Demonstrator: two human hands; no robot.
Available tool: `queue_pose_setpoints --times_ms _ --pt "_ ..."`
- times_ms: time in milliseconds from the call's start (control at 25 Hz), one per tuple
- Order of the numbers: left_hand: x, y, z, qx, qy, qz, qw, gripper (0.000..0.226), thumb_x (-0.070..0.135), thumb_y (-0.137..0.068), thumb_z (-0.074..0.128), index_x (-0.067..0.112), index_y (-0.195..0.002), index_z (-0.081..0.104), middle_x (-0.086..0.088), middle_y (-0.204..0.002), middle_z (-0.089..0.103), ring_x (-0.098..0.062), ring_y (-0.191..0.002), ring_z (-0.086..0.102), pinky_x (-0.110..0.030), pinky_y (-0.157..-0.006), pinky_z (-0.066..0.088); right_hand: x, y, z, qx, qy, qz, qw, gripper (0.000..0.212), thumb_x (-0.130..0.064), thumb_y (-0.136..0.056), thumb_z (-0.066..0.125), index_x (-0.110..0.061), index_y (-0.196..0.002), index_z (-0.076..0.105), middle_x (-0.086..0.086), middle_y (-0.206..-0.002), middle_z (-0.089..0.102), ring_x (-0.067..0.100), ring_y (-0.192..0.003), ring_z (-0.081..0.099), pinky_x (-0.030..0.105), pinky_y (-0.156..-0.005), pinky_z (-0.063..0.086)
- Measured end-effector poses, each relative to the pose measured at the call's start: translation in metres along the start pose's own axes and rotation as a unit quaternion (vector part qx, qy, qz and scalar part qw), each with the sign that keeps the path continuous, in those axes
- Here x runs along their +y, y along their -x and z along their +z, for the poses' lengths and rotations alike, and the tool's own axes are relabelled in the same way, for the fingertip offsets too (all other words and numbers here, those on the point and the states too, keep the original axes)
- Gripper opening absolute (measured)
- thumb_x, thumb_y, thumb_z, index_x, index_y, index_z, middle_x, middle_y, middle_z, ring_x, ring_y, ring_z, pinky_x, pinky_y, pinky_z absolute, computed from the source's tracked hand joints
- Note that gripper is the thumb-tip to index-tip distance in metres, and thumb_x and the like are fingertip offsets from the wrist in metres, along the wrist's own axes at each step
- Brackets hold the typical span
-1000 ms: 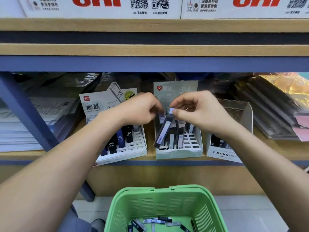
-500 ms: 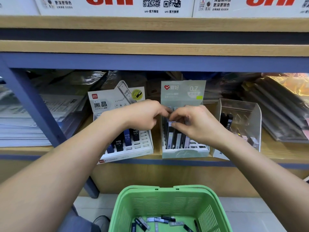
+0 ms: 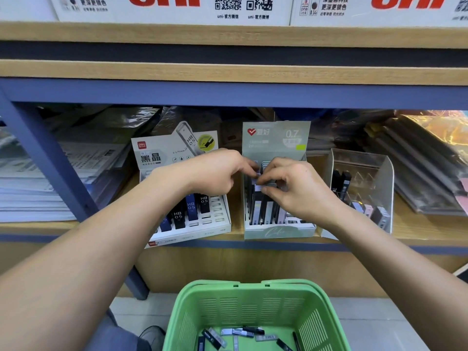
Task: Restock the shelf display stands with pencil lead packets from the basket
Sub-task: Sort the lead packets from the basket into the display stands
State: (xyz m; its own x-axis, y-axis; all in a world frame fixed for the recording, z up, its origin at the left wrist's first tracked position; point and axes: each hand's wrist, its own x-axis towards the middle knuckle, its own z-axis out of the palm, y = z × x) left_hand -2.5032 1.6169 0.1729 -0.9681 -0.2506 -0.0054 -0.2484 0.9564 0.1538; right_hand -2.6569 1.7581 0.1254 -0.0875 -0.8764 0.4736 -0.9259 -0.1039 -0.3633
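Pinching packet tops in the middle display stand [image 3: 278, 230], left hand [image 3: 217, 173] and right hand [image 3: 296, 188] curl their fingers; green basket [image 3: 253, 295] sits near.

basket [image 3: 255, 304]: green (slotted walls) | middle stand [image 3: 276, 230]: pale green | shelf frame [image 3: 228, 93]: blue

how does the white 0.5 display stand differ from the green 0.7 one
The white 0.5 stand sits angled on the shelf; the green 0.7 stand faces squarely forward. The white one holds dark and blue HB packets with many slots bare; both hands work at the green one's packets. Both are slotted card stands with printed backboards.
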Motion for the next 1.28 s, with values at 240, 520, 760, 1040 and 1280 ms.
queue_pose_setpoints --times_ms 240,520,760,1040,1280 --pt "-0.001 0.001 0.000 -0.002 0.000 -0.004 1.000 0.069 -0.013 -0.087 0.044 0.028 -0.143 0.054 0.012 -0.158 0.037 -0.012 -0.147 0.031 -0.026 -0.118 0.027 -0.001 -0.002 0.002 -0.002 0.008 -0.007 1.000 0.017 -0.010 -0.087 0.075 -0.016 -0.102 0.081 -0.004 -0.101 0.070 0.016 -0.092 0.065 0.038 -0.083 0.054" --pt "-0.001 0.000 -0.001 0.002 0.001 -0.004 1.000 0.070 -0.014 -0.086 0.044 0.027 -0.143 0.054 0.011 -0.158 0.037 -0.013 -0.148 0.030 -0.030 -0.120 0.026 0.000 -0.002 0.001 0.007 0.012 -0.001 1.000 0.019 -0.009 -0.088 0.073 -0.016 -0.104 0.080 -0.004 -0.103 0.071 0.016 -0.095 0.065 0.039 -0.084 0.056" --pt "0.000 -0.001 -0.001 0.010 0.007 -0.006 1.000 0.070 -0.014 -0.085 0.044 0.025 -0.143 0.055 0.010 -0.157 0.039 -0.012 -0.146 0.033 -0.030 -0.120 0.027 -0.001 -0.002 -0.001 0.020 0.014 0.002 1.000 0.021 -0.008 -0.088 0.074 -0.016 -0.107 0.079 -0.006 -0.105 0.070 0.010 -0.096 0.063 0.027 -0.084 0.054" --pt "0.005 0.025 0.001 0.103 0.028 -0.040 0.994 0.047 -0.007 -0.088 0.047 0.020 -0.118 0.071 0.005 -0.128 0.065 -0.012 -0.118 0.059 -0.033 -0.102 0.049 -0.014 0.018 -0.013 0.083 -0.068 0.063 0.992 0.022 0.001 -0.086 0.066 -0.017 -0.090 0.080 -0.009 -0.089 0.072 0.005 -0.085 0.065 0.017 -0.078 0.049" --pt "0.039 0.069 0.093 -0.196 0.005 -0.020 0.980 0.033 -0.001 -0.080 0.050 0.013 -0.099 0.074 -0.007 -0.099 0.073 -0.026 -0.093 0.067 -0.038 -0.080 0.056 -0.046 0.087 0.040 -0.259 -0.044 0.156 0.952 0.024 -0.005 -0.081 0.055 -0.019 -0.082 0.075 -0.004 -0.083 0.074 0.011 -0.080 0.068 0.028 -0.075 0.055"
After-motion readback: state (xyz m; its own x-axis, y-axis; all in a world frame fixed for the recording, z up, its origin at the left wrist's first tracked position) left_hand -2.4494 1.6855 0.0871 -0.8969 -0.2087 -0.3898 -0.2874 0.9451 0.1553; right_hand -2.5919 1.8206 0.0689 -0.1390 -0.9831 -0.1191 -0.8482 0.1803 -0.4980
